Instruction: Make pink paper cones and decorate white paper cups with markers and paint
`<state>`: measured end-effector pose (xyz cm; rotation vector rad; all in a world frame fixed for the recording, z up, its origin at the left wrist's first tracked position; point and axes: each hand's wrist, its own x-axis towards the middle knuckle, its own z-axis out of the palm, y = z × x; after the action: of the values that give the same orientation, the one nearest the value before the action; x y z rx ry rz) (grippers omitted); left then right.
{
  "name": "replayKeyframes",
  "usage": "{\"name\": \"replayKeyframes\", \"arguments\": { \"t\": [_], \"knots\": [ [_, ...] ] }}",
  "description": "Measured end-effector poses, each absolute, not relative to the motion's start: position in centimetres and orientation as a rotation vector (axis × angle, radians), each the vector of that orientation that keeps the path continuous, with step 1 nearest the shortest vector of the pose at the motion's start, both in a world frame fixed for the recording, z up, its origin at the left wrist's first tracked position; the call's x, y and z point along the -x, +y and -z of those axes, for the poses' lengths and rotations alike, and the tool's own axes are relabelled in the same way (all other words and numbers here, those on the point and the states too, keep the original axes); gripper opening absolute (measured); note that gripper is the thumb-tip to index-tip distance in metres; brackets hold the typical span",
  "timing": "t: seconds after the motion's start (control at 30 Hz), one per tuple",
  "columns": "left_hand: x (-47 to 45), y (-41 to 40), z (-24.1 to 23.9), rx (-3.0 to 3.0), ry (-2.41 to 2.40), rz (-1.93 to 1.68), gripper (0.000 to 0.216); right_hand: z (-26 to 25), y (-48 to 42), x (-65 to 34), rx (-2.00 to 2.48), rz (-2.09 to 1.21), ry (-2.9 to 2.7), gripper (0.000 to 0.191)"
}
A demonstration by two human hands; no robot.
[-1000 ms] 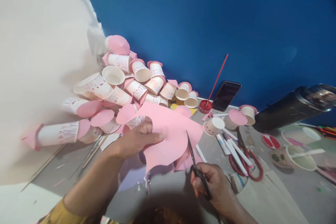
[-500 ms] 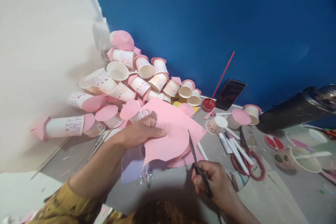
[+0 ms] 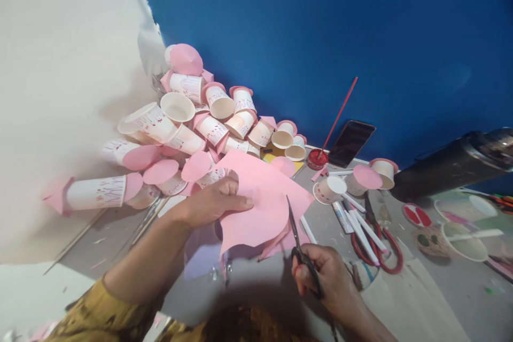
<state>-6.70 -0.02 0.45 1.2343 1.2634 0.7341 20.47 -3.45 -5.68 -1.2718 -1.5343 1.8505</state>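
Observation:
A sheet of pink paper point(image 3: 256, 214) with a curved cut edge is pinched in my left hand point(image 3: 218, 200), thumb on top and the other fingers mostly hidden underneath. My right hand point(image 3: 323, 275) grips dark-handled scissors point(image 3: 305, 264) by their loops. The blades point up and away from me, at the paper's right part beside the cut curve. Whether the blades are parted is hard to make out. Part of the pink sheet hangs below the curve, near the blades.
Decorated paper cups point(image 3: 188, 139) with pink paper pieces are heaped at the left. Behind stand a red stick in a red holder point(image 3: 318, 159) and a phone point(image 3: 352, 143). Markers point(image 3: 363, 232), red-handled scissors point(image 3: 390, 254) and a dark bottle point(image 3: 449, 168) lie rightward.
The view has shifted very slightly. Both hands, the pink paper and the scissors keep nearly the same positions.

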Motion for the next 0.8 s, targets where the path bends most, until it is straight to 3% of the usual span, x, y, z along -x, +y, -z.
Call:
{"name": "replayKeyframes", "arguments": {
  "t": [0.33,0.8],
  "knots": [
    [6.90,-0.08,-0.09,-1.221,1.215,-0.694,0.063,6.12,-3.54,-20.63,1.235,-1.866,-1.544,0.052],
    [7.28,0.12,-0.10,-1.191,1.140,-0.637,0.055,5.48,-3.42,-20.41,1.282,-1.951,-1.494,0.036]
  ]
}}
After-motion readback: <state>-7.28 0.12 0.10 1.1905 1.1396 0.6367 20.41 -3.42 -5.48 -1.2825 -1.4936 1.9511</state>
